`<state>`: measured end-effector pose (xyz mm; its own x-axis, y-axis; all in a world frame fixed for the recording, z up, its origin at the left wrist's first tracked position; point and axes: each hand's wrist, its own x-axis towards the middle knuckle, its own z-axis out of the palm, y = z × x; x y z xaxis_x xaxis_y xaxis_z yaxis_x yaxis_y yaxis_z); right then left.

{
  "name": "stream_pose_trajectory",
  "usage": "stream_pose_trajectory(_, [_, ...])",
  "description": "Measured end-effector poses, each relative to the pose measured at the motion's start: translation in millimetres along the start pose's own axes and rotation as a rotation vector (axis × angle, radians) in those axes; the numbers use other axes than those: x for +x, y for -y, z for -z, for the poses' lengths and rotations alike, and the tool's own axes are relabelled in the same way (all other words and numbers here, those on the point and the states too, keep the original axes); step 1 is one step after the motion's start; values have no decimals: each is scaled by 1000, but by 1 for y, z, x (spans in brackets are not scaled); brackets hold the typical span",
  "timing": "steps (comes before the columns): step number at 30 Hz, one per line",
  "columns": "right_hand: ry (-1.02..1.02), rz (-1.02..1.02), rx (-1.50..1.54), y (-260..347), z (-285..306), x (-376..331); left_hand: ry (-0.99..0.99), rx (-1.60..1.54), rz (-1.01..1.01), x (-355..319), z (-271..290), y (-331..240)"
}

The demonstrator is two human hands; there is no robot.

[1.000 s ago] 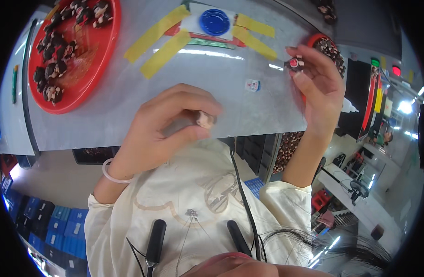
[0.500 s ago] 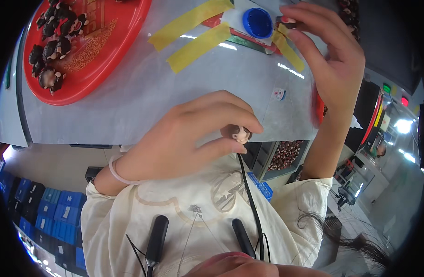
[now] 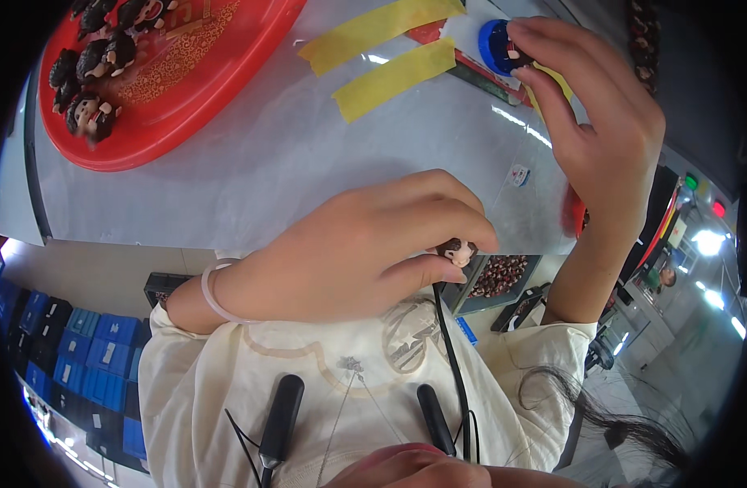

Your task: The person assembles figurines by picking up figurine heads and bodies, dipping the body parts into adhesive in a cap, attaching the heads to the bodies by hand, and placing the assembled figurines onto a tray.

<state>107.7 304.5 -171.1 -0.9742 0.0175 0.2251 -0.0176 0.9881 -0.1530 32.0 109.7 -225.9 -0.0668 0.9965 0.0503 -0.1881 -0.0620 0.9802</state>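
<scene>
My left hand (image 3: 382, 244) is closed, holding a small doll head (image 3: 457, 254) with dark brown hair and a pale face between thumb and fingers, just off the table's near edge. Farther away, at the right, my right hand (image 3: 605, 110) pinches a small dark doll body (image 3: 516, 55) with a bit of red and white on it. That piece overlaps the round blue dish (image 3: 493, 49); whether it touches the dish, I cannot tell. Yellow tape strips (image 3: 394, 81) lie on the table to the left of the dish.
A red plate (image 3: 178, 122) with several dark-haired dolls (image 3: 93, 118) stands at the far left of the grey table (image 3: 251, 191). A small sticker (image 3: 519, 175) lies near my right forearm. Below the table edge is a bin of small dark red-brown parts (image 3: 499, 274). Blue boxes (image 3: 105, 362) are stacked lower left.
The doll body in my right hand has gone from beside the blue dish to overlapping it. My left hand still holds the doll head. The whole view has shifted a little.
</scene>
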Motion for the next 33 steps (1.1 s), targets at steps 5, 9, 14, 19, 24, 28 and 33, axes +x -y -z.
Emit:
stream_pose_trajectory(5, [-55, 5, -42, -1, -7, 2, 2, -1, -5, -1, 0, 1])
stream_pose_trajectory(9, [-20, -55, -47, 0, -2, -5, 8, -21, -1, -1, 0, 1])
stream_pose_trajectory(14, [-9, -70, 19, 6, -6, -5, 7, 7, 8, -1, -1, 1])
stream_pose_trajectory(19, [-51, -102, -91, 11, -6, 9, -1, 33, -4, -1, -1, 2])
stream_pose_trajectory(24, [-43, -78, -11, -1, -4, -10, -8, 26, 0, -1, -2, 1])
stream_pose_trajectory(28, [-13, -155, 8, 9, -7, -9, -1, 39, 3, -1, -3, 1])
stream_pose_trajectory(33, [-86, -103, -93, 16, -10, 12, -6, 59, -3, -2, -1, 2])
